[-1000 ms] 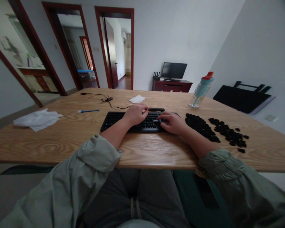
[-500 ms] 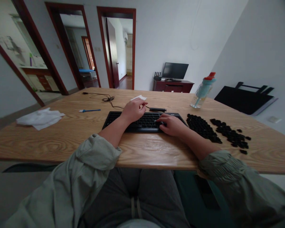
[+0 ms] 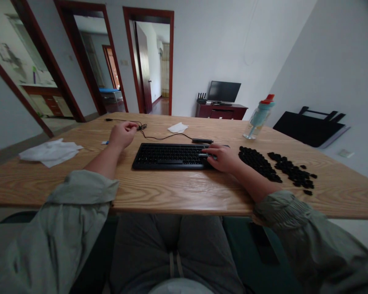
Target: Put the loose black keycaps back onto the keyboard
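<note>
A black keyboard lies flat on the wooden table in front of me. My right hand is over its right end, fingers closed around a slim greyish tool whose tip points left above the keys; its kind is unclear. Off the keyboard's left side, my left hand is raised with fingers curled together near a coiled black cable. Whether it holds anything is hidden. Beneath it shows the white end of a blue brush, mostly covered by the hand.
To the right lie many loose black keycaps in two groups. A clear bottle with a red-and-blue top stands behind them. A short black rod and a white tissue lie beyond the keyboard; crumpled white tissues are at left.
My left hand has moved left from above the keyboard to beside the coiled cable, now covering most of the brush. The right hand stays at the keyboard's right end.
</note>
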Demonstrator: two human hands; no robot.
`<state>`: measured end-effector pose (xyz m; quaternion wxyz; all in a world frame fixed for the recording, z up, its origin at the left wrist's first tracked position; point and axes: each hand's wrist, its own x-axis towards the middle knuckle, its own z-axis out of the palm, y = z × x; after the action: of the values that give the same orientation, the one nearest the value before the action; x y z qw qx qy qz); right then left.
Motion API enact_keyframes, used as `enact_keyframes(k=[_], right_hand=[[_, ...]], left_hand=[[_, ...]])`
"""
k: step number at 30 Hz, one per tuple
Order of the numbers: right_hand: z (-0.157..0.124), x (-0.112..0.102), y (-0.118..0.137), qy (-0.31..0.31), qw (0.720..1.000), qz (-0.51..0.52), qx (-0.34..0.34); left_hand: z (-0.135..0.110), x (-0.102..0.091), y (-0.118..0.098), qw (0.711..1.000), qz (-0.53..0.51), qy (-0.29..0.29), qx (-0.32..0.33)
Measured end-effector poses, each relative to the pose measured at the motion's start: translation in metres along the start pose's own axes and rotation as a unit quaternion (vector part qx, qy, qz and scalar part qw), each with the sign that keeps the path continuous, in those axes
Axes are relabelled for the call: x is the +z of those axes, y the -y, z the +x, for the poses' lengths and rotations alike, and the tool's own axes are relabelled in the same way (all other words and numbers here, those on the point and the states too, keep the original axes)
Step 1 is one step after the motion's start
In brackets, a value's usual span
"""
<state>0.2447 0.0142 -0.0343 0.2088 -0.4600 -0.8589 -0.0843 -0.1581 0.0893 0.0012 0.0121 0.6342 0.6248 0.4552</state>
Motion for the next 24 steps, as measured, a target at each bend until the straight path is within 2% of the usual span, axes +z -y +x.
enact_keyframes(k=[5, 7, 9, 12, 15, 17, 20, 22, 24], right_hand=[[0.002, -0.006, 0.005, 0.073, 0.997, -0.014, 0.003], [-0.001, -0.021, 0.002, 0.054, 0.998, -0.006, 0.015], [-0.011, -0.046, -0.008, 0.011, 0.998, 0.009, 0.054], [-0.042, -0.093, -0.043, -0.014, 0.983, 0.012, 0.184], [-0.092, -0.131, -0.093, 0.056, 0.948, -0.001, 0.314], [-0.133, -0.144, -0.123, 0.094, 0.929, 0.023, 0.358], [-0.19, -0.143, -0.146, 0.133, 0.921, 0.047, 0.364], [-0.214, -0.133, -0.145, 0.124, 0.922, 0.054, 0.362], [-0.222, -0.119, -0.133, 0.101, 0.929, 0.066, 0.35]], left_hand=[[0.0, -0.016, 0.021, 0.999, 0.002, -0.013, -0.047], [-0.001, -0.017, 0.023, 0.999, 0.002, -0.01, -0.052], [-0.001, -0.016, 0.021, 0.999, -0.001, -0.005, -0.049], [-0.003, -0.013, 0.017, 0.999, -0.007, 0.01, -0.042], [-0.006, -0.01, 0.013, 0.999, -0.01, 0.026, -0.041], [-0.006, -0.009, 0.014, 0.999, -0.01, 0.033, -0.037], [-0.005, -0.006, 0.02, 0.999, -0.009, 0.041, -0.033], [-0.004, -0.003, 0.024, 0.998, -0.016, 0.047, -0.028], [-0.004, -0.001, 0.026, 0.998, -0.023, 0.053, -0.026]])
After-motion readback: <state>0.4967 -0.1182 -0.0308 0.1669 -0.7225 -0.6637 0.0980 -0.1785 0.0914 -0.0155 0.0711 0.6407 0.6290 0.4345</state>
